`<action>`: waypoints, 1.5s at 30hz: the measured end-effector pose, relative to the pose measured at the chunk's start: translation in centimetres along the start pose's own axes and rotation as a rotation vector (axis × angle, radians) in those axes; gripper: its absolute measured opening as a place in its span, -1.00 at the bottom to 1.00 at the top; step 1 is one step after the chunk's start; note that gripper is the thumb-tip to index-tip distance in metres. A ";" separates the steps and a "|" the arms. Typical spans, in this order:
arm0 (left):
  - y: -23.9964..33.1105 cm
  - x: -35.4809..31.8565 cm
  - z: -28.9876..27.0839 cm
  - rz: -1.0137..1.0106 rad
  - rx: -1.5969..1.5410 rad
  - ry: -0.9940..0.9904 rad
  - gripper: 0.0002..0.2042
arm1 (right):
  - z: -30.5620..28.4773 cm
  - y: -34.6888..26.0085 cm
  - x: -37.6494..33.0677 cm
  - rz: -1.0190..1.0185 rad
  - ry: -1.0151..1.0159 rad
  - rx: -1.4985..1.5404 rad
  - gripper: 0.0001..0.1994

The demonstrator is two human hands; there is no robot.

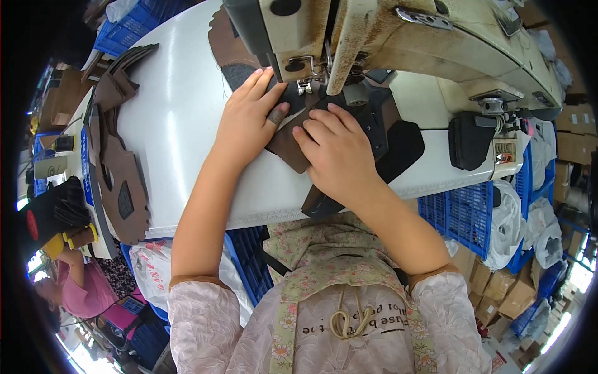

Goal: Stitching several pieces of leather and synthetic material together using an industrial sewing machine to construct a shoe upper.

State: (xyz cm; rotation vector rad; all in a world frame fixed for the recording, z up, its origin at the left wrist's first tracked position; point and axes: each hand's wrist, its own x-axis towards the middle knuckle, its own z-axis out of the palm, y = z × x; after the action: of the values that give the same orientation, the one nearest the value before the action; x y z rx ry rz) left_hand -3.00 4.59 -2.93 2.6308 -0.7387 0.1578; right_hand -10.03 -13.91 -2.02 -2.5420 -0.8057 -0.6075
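Note:
Both my hands work under the head of a cream sewing machine (346,53), beside its presser foot (304,86). My left hand (252,112) lies flat, its fingers stretched over dark and brown material left of the foot; something dark wraps the thumb tip. My right hand (333,137) rests with bent, parted fingers on a brown shoe-upper piece (289,146) just in front of the foot. Black panels (398,149) spread out to the right of that hand, partly beneath it. Behind my left fingers, another brown piece with a notched edge (225,43) reaches toward the back.
Brown cut pieces (124,199) hang over the left side of the white table (177,124). A black block-shaped pad (470,142) sits at the right. Blue crates (458,215) with plastic bags stand below the table's edge. At lower left, another person in pink (87,290) is seated.

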 end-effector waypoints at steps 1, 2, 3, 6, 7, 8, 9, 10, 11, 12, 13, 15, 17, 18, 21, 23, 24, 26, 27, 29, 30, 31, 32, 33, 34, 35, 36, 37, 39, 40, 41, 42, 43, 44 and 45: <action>0.0 0.0 0.0 -0.004 0.011 -0.003 -0.65 | 0.1 0.0 -0.1 -0.008 0.002 0.005 -0.82; 0.0 0.0 0.1 -0.008 0.022 -0.006 -0.65 | 0.2 0.0 -0.1 -0.004 0.002 0.004 -0.82; 0.0 0.0 0.1 -0.008 0.022 -0.008 -0.65 | 0.3 0.0 -0.1 -0.008 0.007 -0.002 -0.83; -0.1 -0.1 0.0 0.002 0.035 -0.009 -0.65 | 0.4 0.0 0.0 -0.006 0.021 -0.007 -0.84; 0.0 -0.1 -0.1 0.009 0.036 -0.014 -0.64 | 0.4 -0.1 0.0 -0.001 0.031 -0.006 -0.84; 0.0 -0.1 -0.1 0.016 0.037 -0.019 -0.64 | 0.5 -0.1 0.0 -0.001 0.030 -0.005 -0.84; 0.0 0.0 -0.1 0.016 0.037 -0.019 -0.64 | 0.5 -0.1 0.0 0.007 0.037 -0.006 -0.84; 0.1 0.0 0.0 0.019 0.049 -0.019 -0.64 | 0.6 -0.2 0.0 0.015 0.043 -0.007 -0.84; 0.1 0.0 0.0 0.022 0.061 -0.019 -0.64 | 0.6 -0.2 0.0 0.016 0.043 -0.007 -0.84; 0.2 0.0 0.1 0.022 0.062 -0.020 -0.64 | 0.6 -0.3 0.0 0.021 0.041 -0.015 -0.84; 0.2 -0.1 0.1 0.013 0.065 -0.018 -0.64 | 0.6 -0.3 0.0 0.026 0.038 -0.022 -0.84; 0.2 -0.1 0.1 0.003 0.069 -0.017 -0.64 | 0.5 -0.3 0.1 0.028 0.033 -0.020 -0.83; 0.2 -0.2 0.1 0.004 0.061 -0.005 -0.64 | 0.5 -0.2 0.2 0.028 0.029 -0.018 -0.83; 0.2 -0.1 0.1 0.004 0.061 -0.004 -0.64 | 0.4 -0.2 0.1 0.026 0.025 -0.021 -0.82; 0.2 -0.1 0.2 0.007 0.042 0.009 -0.65 | 0.4 -0.1 0.2 0.021 0.015 -0.027 -0.81; 0.0 0.0 0.4 0.026 0.047 0.036 -0.66 | 0.5 0.0 0.2 0.018 0.009 -0.029 -0.81; -0.1 0.0 0.4 0.024 0.048 0.037 -0.66 | 0.5 0.1 0.2 0.017 0.008 -0.036 -0.80; -0.2 0.2 0.5 0.035 0.041 0.041 -0.67 | 0.4 0.1 0.3 0.014 0.006 -0.042 -0.80; -0.2 0.2 0.5 0.034 0.043 0.042 -0.67 | 0.3 0.2 0.4 0.015 -0.008 -0.053 -0.79; -0.4 0.3 0.6 0.024 0.040 0.033 -0.68 | 0.3 0.3 0.5 0.014 -0.021 -0.064 -0.78; -0.5 0.4 0.7 0.023 0.041 0.035 -0.68 | 0.4 0.3 0.5 0.012 -0.022 -0.076 -0.77; -0.6 0.6 0.7 0.023 0.034 0.038 -0.69 | 0.4 0.4 0.5 0.010 -0.023 -0.087 -0.76; -0.7 0.8 0.8 0.022 0.026 0.042 -0.70 | 0.4 0.5 0.6 0.008 -0.023 -0.086 -0.76; -0.9 1.0 1.0 0.021 0.026 0.042 -0.70 | 0.4 0.5 0.6 0.007 -0.022 -0.103 -0.76; -1.1 1.2 1.1 0.032 0.028 0.043 -0.71 | 0.4 0.5 0.6 0.006 -0.022 -0.119 -0.75; -1.3 1.4 1.2 0.043 0.031 0.043 -0.71 | 0.4 0.5 0.7 0.005 -0.022 -0.119 -0.75; -1.3 1.6 1.2 0.042 0.031 0.043 -0.71 | 0.4 0.5 0.8 0.009 -0.030 -0.132 -0.74; -1.4 1.7 1.2 0.039 0.033 0.046 -0.71 | 0.4 0.6 0.9 0.012 -0.038 -0.145 -0.74; -1.5 2.0 1.1 0.035 0.033 0.050 -0.71 | 0.7 0.7 1.0 0.015 -0.033 -0.139 -0.73; -1.6 2.1 1.1 0.036 0.039 0.033 -0.71 | 0.9 0.7 1.0 0.018 -0.028 -0.134 -0.71; -1.7 2.2 1.0 0.038 0.045 0.016 -0.70 | 1.0 0.7 1.0 0.018 -0.029 -0.134 -0.71; -1.8 2.3 1.0 0.039 0.042 0.017 -0.70 | 1.2 0.7 1.0 0.017 -0.018 -0.136 -0.70; -1.8 2.4 1.0 0.029 0.039 0.012 -0.70 | 1.3 0.8 1.0 0.016 -0.007 -0.138 -0.69; -1.8 2.5 1.0 0.019 0.037 0.008 -0.70 | 1.4 0.8 0.9 0.016 -0.009 -0.141 -0.69; -1.9 2.6 1.0 0.018 0.037 0.010 -0.70 | 1.4 0.7 0.9 0.016 -0.003 -0.147 -0.69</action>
State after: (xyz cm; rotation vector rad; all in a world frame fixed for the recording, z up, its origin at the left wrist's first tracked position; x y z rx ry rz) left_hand 0.17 4.46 -3.92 2.6567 -0.7638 0.1907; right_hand -8.51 -13.36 -2.90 -2.6799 -0.7667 -0.6806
